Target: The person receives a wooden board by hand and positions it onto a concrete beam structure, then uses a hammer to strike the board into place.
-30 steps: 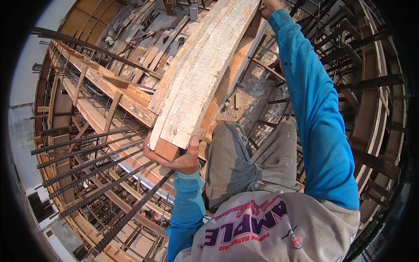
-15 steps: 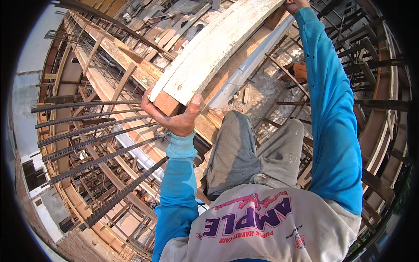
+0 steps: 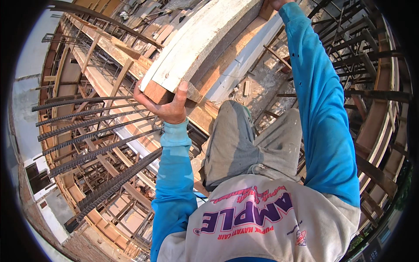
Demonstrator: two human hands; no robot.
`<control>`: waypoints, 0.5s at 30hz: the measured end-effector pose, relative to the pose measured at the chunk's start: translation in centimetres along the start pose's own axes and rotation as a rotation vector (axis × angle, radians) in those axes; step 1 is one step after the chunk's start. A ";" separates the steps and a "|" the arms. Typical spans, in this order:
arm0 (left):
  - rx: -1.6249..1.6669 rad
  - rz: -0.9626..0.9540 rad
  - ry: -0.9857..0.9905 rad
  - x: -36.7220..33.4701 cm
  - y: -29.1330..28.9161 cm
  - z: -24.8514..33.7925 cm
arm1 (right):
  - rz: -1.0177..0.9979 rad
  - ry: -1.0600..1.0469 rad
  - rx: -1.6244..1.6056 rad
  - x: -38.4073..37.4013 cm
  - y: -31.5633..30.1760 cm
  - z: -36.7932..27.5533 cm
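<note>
A long timber beam [image 3: 196, 46] with a worn whitish top and a brown cut end lies across the upper middle. My left hand [image 3: 172, 109] is closed around its near end, thumb on the right side and fingers reaching around the left. At the top edge, my right hand [image 3: 281, 3] is at the far end of the beam; it is cut off by the picture's edge, and its fingers are mostly hidden. Below the beam, on its right, runs a brown wooden board [image 3: 229, 63] with a white strip [image 3: 244, 65] along it.
Several ribbed steel bars [image 3: 96, 153] jut out left of my left forearm. Wooden formwork [image 3: 98, 83] runs diagonally at the left. Dark posts and braces [image 3: 366, 94] stand at the right. Loose boards and scraps lie on the ground far below my bent knees [image 3: 233, 144].
The beam and both my hands have shifted left and slightly away from me. More of the board and the white strip shows on the beam's right.
</note>
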State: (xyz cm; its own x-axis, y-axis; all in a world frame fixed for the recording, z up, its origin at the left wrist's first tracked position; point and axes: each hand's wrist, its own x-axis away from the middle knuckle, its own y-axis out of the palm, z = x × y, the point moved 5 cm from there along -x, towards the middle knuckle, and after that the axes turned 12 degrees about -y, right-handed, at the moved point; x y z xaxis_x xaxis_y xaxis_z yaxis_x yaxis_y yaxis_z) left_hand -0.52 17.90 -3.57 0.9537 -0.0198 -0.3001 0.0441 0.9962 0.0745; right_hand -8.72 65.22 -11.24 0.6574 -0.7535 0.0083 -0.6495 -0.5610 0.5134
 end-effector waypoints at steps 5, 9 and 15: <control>0.016 -0.026 0.047 -0.1 0.4 -0.2 | -0.016 0.015 -0.135 7.8 3.2 2.0; 0.064 -0.039 0.051 -0.3 0.3 -0.3 | -0.060 -0.088 -0.107 14.9 8.4 1.6; 0.032 -0.076 0.134 -0.3 0.1 -0.4 | -0.024 -0.096 0.017 17.4 9.6 1.4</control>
State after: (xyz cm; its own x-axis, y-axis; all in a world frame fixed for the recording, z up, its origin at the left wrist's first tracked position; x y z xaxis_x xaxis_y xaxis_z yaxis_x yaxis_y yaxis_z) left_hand -0.93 18.01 -3.85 0.8991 -0.0814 -0.4302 0.1260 0.9891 0.0761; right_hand -4.03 46.29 -7.37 0.6334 -0.7690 -0.0866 -0.6412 -0.5842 0.4975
